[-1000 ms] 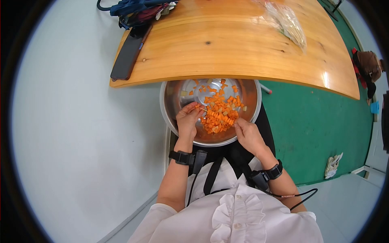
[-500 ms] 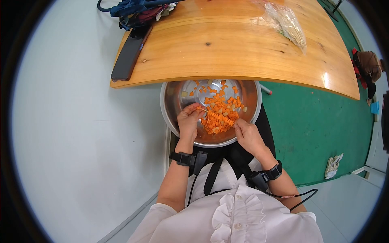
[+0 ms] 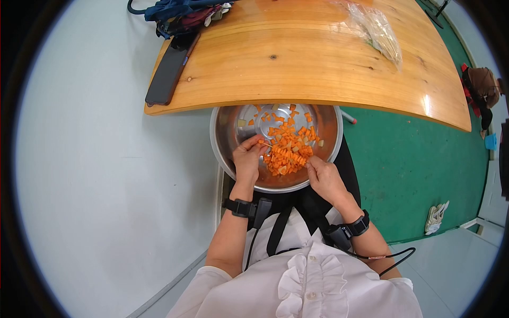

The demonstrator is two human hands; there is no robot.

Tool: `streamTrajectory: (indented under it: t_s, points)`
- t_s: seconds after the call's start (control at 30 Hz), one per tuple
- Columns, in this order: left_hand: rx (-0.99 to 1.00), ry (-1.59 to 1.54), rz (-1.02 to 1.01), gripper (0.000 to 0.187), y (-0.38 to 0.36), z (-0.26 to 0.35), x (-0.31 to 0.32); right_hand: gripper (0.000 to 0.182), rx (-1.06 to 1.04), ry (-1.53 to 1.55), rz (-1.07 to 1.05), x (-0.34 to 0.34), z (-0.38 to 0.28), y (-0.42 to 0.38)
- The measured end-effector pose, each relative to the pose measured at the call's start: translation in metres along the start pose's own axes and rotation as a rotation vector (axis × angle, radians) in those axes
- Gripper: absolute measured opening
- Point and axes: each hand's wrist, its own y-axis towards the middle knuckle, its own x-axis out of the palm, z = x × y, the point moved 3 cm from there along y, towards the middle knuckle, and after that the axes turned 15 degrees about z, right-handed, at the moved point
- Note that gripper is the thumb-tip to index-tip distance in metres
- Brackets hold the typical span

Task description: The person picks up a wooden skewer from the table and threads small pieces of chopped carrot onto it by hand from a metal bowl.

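Observation:
A skewer strung with carrot pieces [image 3: 289, 154] slants across the inside of a steel basin [image 3: 214, 143]. My left hand [image 3: 247, 157] is closed in a pinch on a small carrot cube [image 3: 261, 141] at the bare, pale tip of the skewer. At the lower right end, my right hand [image 3: 324, 176] is closed around the skewer; its fingers hide that end. Under the skewer lies a heap of loose diced carrot [image 3: 286, 135], with a few pale yellowish cubes [image 3: 242, 123] among it and near the basin's far side.
A wooden table [image 3: 238, 74] overhangs the basin's far rim. On it are a black phone [image 3: 168, 77], a folded blue umbrella-like bundle [image 3: 175, 10] and a plastic bag of thin sticks [image 3: 379, 34]. A white wall [image 3: 106, 148] stands close on my left. Shoes [image 3: 436, 217] lie on the green floor.

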Motion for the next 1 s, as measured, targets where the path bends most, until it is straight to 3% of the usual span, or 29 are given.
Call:
streamTrajectory:
  t_s: [0.4, 1.0]
  points:
    - [-0.088, -0.187, -0.018, 0.022, 0.0072, -0.0049, -0.0051, 0.008, -0.005, 0.012, 0.016, 0.0019, 0.002, -0.0008]
    - [-0.112, -0.168, -0.039, 0.019, 0.0032, -0.0018, -0.0025, 0.008, -0.008, 0.005, 0.02, 0.0019, 0.0025, -0.0012]
